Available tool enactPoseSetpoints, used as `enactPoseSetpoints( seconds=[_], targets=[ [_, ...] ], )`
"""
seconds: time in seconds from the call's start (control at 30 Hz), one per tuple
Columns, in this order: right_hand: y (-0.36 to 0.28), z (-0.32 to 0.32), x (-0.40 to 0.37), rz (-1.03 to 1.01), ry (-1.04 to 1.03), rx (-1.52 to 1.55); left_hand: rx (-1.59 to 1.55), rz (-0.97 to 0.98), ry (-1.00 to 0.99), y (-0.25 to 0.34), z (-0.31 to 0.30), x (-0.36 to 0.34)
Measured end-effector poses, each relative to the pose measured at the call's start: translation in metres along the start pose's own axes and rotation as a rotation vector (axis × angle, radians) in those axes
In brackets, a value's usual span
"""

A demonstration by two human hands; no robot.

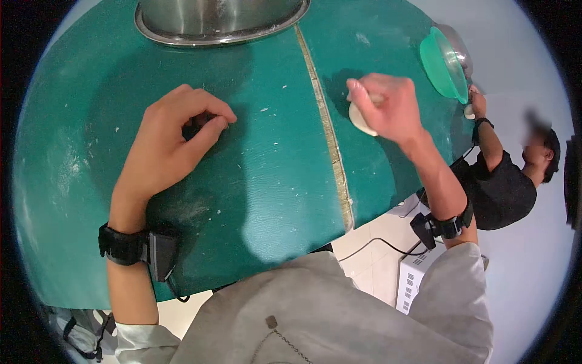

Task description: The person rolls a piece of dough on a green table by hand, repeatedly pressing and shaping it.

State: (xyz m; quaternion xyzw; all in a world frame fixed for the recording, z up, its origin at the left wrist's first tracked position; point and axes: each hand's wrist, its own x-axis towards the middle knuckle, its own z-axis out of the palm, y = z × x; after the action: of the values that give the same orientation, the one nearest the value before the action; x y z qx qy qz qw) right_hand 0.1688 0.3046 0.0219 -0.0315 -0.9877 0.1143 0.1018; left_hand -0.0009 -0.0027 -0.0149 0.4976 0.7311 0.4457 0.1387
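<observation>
My right hand (391, 106) is curled into a fist over a small pale piece of dough (362, 123) on the green table (279, 176). The dough's rounded edge shows beneath the thumb side; the rest lies hidden under the hand. On the left, my left hand (173, 136) hovers by the tabletop with fingers bent and thumb tip against the index finger. Nothing shows between those fingertips.
A large steel basin (224, 30) stands at the far edge. A strip-covered seam (324, 121) crosses the table. At far right sit a green bowl (442, 64) and a co-worker (500, 188), whose hand (478, 103) is near a pale lump (469, 111). White flecks dot the surface.
</observation>
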Motion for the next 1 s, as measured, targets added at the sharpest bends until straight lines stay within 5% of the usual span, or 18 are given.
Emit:
enactPoseSetpoints(
  seconds=[0.07, 0.23, 0.47, 0.73, 0.83, 0.93, 1.0],
  targets=[
    [0.012, 0.013, 0.013, -0.063, 0.248, 0.018, -0.009, 0.029, 0.017, 0.000, 0.001, 0.001],
    [0.046, 0.024, 0.026, 0.208, 0.394, 0.050, 0.002, -0.004, 0.011, 0.004, 0.000, 0.003],
    [0.046, 0.031, 0.001, 0.119, 0.639, 0.087, 0.021, -0.050, -0.032, 0.009, -0.004, 0.000],
    [0.031, 0.009, -0.042, 0.090, 0.526, 0.420, 0.025, 0.041, 0.006, 0.001, -0.001, 0.000],
    [0.041, -0.016, -0.042, 0.442, 0.158, 0.460, -0.002, 0.024, 0.019, 0.001, 0.000, 0.001],
    [0.024, 0.003, -0.019, 0.163, 0.271, 0.230, 0.020, 0.038, 0.012, 0.001, -0.001, 0.001],
    [-0.002, 0.010, -0.010, 0.223, 0.308, 0.288, 0.013, 0.035, 0.022, 0.003, 0.000, 0.001]
  ],
)
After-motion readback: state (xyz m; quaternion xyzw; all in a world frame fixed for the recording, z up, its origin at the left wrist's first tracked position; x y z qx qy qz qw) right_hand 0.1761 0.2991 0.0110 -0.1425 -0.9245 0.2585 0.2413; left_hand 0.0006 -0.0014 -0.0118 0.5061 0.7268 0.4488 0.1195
